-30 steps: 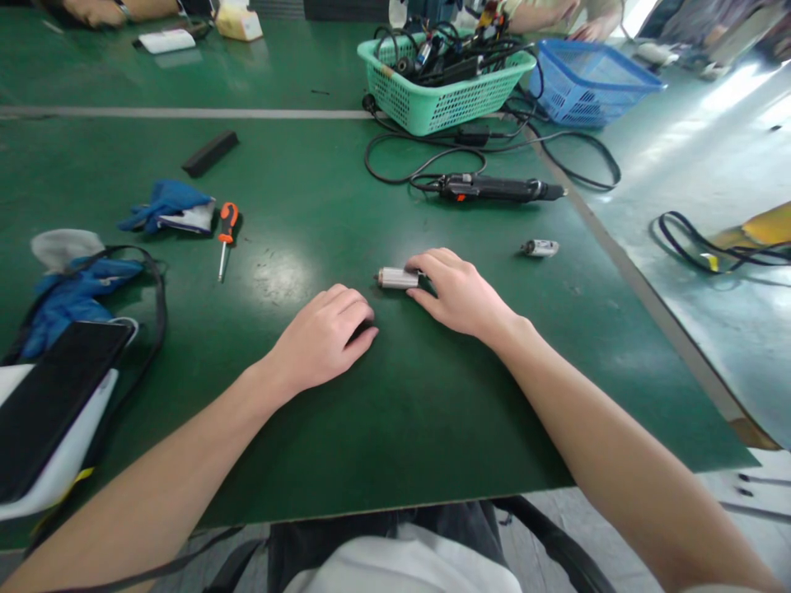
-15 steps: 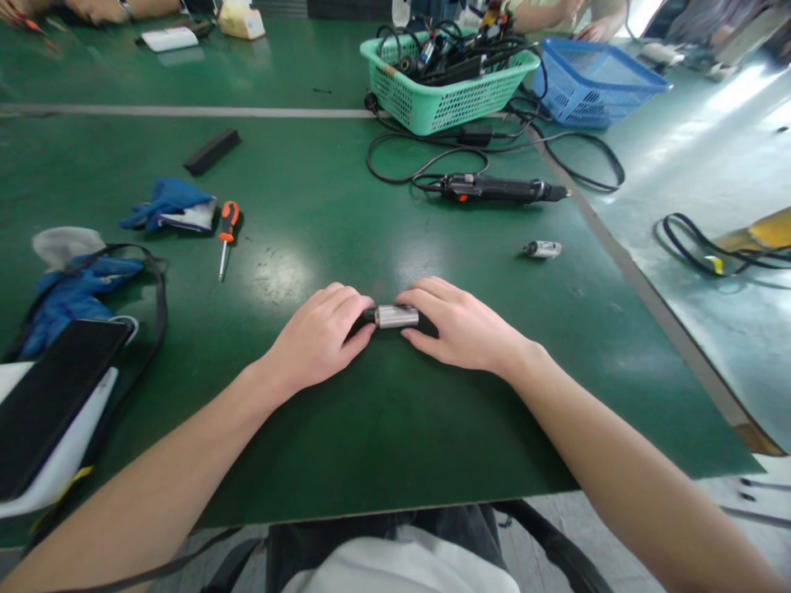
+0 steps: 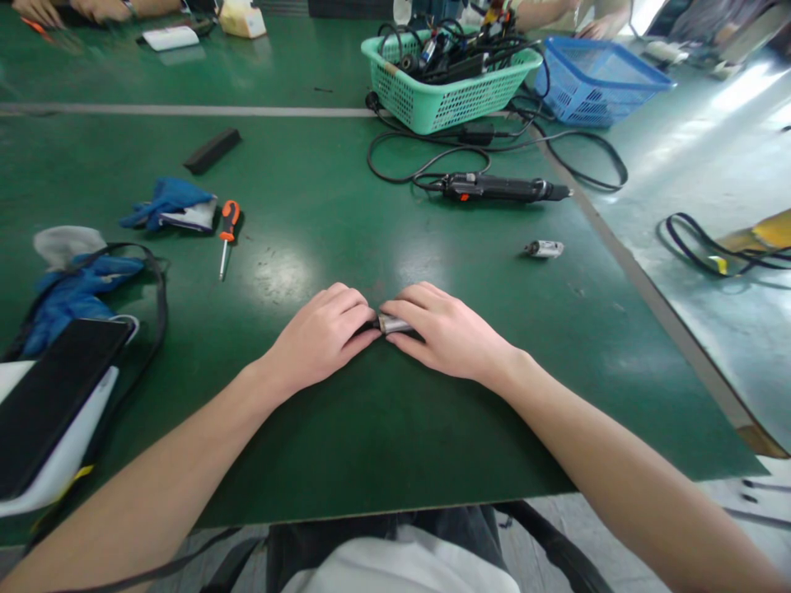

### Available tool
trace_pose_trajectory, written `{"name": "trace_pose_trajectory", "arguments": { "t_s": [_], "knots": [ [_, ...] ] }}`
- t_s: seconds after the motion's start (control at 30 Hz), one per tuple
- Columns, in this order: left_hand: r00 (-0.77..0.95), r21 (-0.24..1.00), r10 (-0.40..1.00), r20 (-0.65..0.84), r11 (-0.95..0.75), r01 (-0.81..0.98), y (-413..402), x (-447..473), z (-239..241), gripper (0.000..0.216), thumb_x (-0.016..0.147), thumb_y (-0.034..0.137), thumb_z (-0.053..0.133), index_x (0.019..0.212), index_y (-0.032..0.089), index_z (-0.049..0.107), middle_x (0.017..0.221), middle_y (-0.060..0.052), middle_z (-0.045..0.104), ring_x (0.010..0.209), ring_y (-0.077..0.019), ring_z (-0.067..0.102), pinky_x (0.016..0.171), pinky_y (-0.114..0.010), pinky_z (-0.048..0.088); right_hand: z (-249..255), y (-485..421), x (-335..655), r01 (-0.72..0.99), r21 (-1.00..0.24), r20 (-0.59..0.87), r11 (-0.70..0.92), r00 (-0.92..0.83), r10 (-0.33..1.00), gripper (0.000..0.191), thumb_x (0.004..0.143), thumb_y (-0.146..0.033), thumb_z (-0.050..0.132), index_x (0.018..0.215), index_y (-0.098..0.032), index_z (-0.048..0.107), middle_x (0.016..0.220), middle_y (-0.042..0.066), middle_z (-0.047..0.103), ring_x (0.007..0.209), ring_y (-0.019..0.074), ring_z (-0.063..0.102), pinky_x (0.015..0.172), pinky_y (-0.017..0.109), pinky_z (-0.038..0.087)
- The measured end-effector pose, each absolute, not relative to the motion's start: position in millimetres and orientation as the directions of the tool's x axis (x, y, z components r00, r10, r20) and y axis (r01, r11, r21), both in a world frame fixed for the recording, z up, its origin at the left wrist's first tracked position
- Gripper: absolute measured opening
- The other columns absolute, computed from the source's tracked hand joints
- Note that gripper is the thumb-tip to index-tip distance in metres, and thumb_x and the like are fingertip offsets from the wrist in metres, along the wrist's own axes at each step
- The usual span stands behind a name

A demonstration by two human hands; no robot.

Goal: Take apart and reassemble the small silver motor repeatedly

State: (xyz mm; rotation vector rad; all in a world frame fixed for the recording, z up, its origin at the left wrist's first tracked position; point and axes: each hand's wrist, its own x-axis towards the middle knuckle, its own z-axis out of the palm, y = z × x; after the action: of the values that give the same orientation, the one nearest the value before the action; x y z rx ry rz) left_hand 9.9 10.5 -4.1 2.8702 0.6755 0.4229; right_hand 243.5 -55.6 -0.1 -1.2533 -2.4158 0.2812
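Note:
A small silver cylinder [image 3: 393, 324], like a little motor, lies on the green table [image 3: 383, 428] between my two hands. My right hand [image 3: 448, 333] is curled over it, fingers closed round its right part. My left hand [image 3: 321, 336] rests knuckles-up beside it, fingers bent, with the fingertips meeting the cylinder's dark left end. Most of the cylinder is hidden under my fingers. A second small silver cylinder [image 3: 543, 248] lies alone to the right.
A black electric screwdriver [image 3: 503, 189] with its cable lies behind, before a green basket [image 3: 445, 78] of parts and a blue basket [image 3: 596, 82]. An orange-handled screwdriver [image 3: 226, 231], blue gloves [image 3: 166, 204], a black block [image 3: 212, 150] and a dark pouch [image 3: 55, 395] sit left. Other people's hands show at the far edge.
My right hand dragged the silver cylinder from further out towards me and over to my left hand, then closed further over it. My left hand stayed put.

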Motion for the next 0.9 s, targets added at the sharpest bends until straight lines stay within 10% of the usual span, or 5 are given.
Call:
{"name": "trace_pose_trajectory", "arguments": {
  "t_s": [0.9],
  "knots": [
    [0.872,0.241,0.406,0.275,-0.907,0.346,10.2,7.8,-6.4,0.021,0.105,0.031,0.055,0.104,0.015,0.068,0.104,-0.008,0.068,0.097,-0.0217,0.06,0.088,-0.038,0.051,3.4,-57.2,241.8,0.74,-0.31,0.231,0.597,-0.55,0.802,0.028,0.105,-0.038,0.054,0.117,-0.016,0.067,0.104,0.011,0.066,0.098,0.0272,0.061,0.087,0.042,0.053]
  ]
}}
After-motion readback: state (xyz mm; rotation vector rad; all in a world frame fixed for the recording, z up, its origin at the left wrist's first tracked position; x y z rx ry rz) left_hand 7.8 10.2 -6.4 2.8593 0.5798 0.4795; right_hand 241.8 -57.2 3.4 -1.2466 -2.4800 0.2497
